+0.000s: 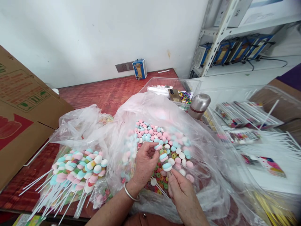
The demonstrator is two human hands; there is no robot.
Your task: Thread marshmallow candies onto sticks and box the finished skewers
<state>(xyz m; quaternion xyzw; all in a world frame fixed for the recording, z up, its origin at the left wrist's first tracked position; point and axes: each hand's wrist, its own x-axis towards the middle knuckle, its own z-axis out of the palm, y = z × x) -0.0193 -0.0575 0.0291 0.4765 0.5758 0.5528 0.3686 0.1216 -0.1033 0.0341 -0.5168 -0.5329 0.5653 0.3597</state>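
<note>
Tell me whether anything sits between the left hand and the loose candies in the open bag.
Nothing visible does. The left hand is already inside the open plastic bag, fingertips on a candy beside the skewer the right hand holds, with the loose candies just beyond.

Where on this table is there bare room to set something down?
Bare red tabletop lies between the cardboard box, the wall and the clear bin. Nearer, it is crowded: finished skewers, the candy bag, and both hands, left hand and right hand.
</note>
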